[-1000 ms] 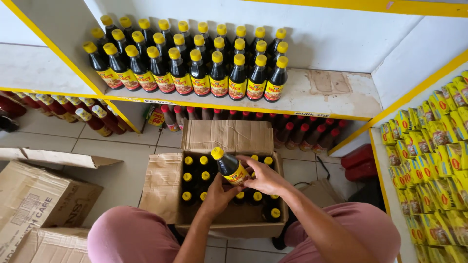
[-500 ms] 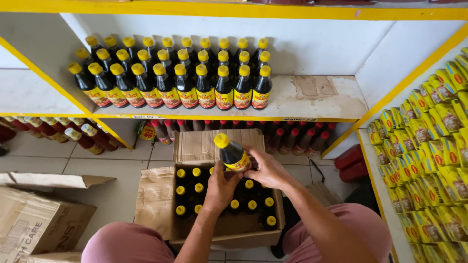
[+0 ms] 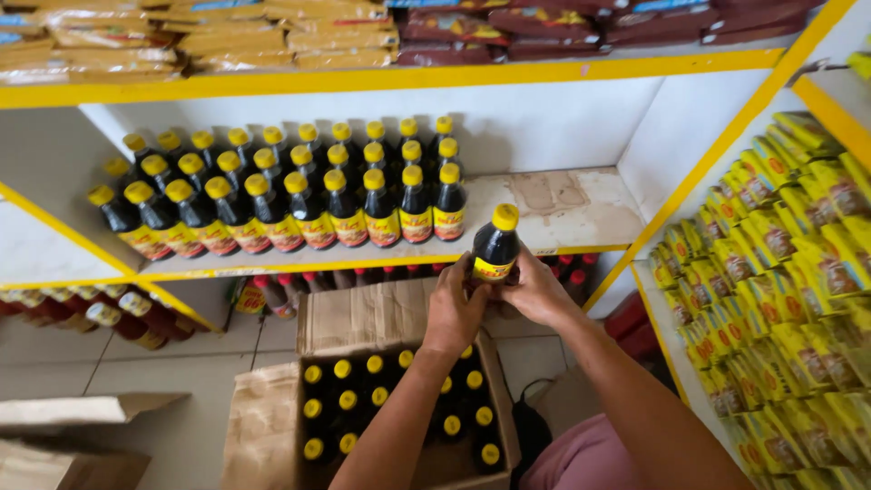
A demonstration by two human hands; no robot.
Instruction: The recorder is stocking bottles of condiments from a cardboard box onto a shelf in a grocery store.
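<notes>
Dark glass yellow-capped bottle [image 3: 495, 247], clasped by left hand [image 3: 454, 313] and right hand [image 3: 537, 292], now raised from open cardboard box [image 3: 363, 313] to white shelf's [image 3: 562, 204] front edge.

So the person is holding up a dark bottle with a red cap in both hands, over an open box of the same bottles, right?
Not quite: the cap is yellow, not red, as the head view shows. Both the left hand and right hand hold the dark bottle above the open box of matching bottles.
</notes>
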